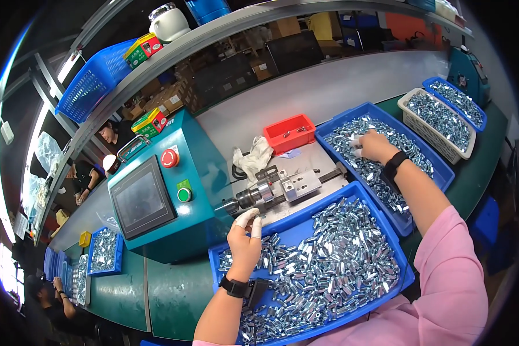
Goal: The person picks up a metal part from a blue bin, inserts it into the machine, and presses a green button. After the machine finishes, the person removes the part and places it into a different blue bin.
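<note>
While pinched, nut [258, 217] between fingers [249, 220].

Nuts [328, 259] shiny bright metal; trays [305, 222] smooth blue plastic; machine housing [205, 173] painted teal metal, semi-gloss; chuck [259, 195] polished steel; sleeve [450, 282] pink cloth.

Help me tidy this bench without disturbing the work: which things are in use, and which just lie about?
In use:
left hand at the machine's chuck
right hand in the far blue tray of metal parts
near blue tray of metal parts

Lying about:
red bin
white gloves
white basket of parts
</note>
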A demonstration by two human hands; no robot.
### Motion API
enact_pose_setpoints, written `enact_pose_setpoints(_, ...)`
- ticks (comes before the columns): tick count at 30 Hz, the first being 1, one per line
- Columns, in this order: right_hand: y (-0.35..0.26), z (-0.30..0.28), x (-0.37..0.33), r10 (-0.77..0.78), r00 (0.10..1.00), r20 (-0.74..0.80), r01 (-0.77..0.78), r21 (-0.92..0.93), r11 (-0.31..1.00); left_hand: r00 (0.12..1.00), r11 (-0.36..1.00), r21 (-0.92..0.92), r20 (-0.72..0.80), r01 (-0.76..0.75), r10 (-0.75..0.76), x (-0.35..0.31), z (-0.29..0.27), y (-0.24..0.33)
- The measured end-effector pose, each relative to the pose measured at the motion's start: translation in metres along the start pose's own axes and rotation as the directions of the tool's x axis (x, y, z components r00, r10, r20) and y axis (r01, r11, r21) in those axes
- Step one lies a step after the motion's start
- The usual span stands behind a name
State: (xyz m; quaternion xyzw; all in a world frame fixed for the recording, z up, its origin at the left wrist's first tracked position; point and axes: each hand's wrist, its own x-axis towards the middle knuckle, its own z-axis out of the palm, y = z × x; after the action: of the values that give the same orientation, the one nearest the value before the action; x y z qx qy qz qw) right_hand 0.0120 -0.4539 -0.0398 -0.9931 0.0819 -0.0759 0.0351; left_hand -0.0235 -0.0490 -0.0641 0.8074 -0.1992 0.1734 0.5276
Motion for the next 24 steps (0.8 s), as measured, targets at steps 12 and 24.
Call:
enact_pose_setpoints(12,0.015,-0.031,-0.042,0.163,0.979,-0.124,-0.185,-0.189,0.965,0.994,0.987,0.120,0.050,-0.107,0.102,0.006,0.003,0.024)
enact_pose_setpoints(24,-0.137,-0.003,-0.030,-0.097,0.979,-0.181,0.202,0.927,0.316,0.942,0.781,0.529,0.202,-0.334,0.266,0.072,0.062,0.051)
